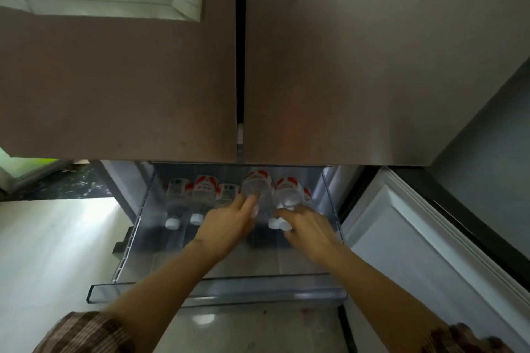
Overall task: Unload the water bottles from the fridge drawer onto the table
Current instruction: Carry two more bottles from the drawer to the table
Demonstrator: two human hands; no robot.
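Your left hand [229,221] lay on the neck of the middle water bottle [257,188] in the open fridge drawer [218,291], though you couldn't tell if it gripped. Your right hand [308,228] curled round the neighbouring bottle [288,195] near its white cap [279,223]. The red-and-white labels were too blurred to read

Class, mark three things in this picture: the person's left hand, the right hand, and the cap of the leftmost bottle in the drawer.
left hand [229,222]: head view, back of the hand.
right hand [311,231]: head view, back of the hand.
leftmost bottle's cap [172,223]: head view, white top.
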